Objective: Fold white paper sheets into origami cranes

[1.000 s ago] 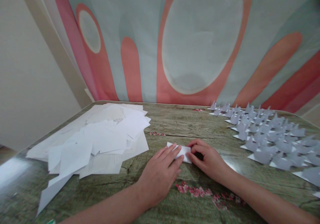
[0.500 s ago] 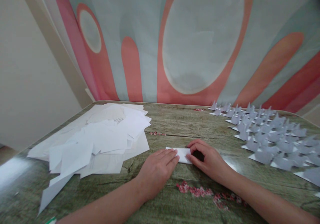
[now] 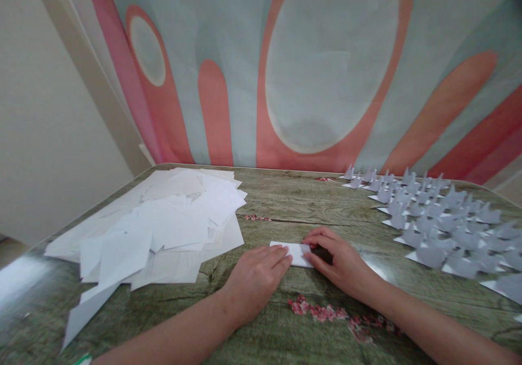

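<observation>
Forearms reach in from the near edge. Left hand (image 3: 255,275) lies flat, fingers together, tips pressing the near-left end of a folded white paper strip (image 3: 294,253). Right hand (image 3: 339,260) is curled, fingertips pinching the strip's right end against the surface (image 3: 285,202). Strip lies mid-surface, between both hands. Loose white sheets (image 3: 163,229) are heaped to the left; rows of folded paper figures (image 3: 440,218) stand to the right. Patterned wall (image 3: 326,66) rises behind.

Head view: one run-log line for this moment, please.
left hand flat on folded paper | right hand pinching its right end | paper on table
</observation>
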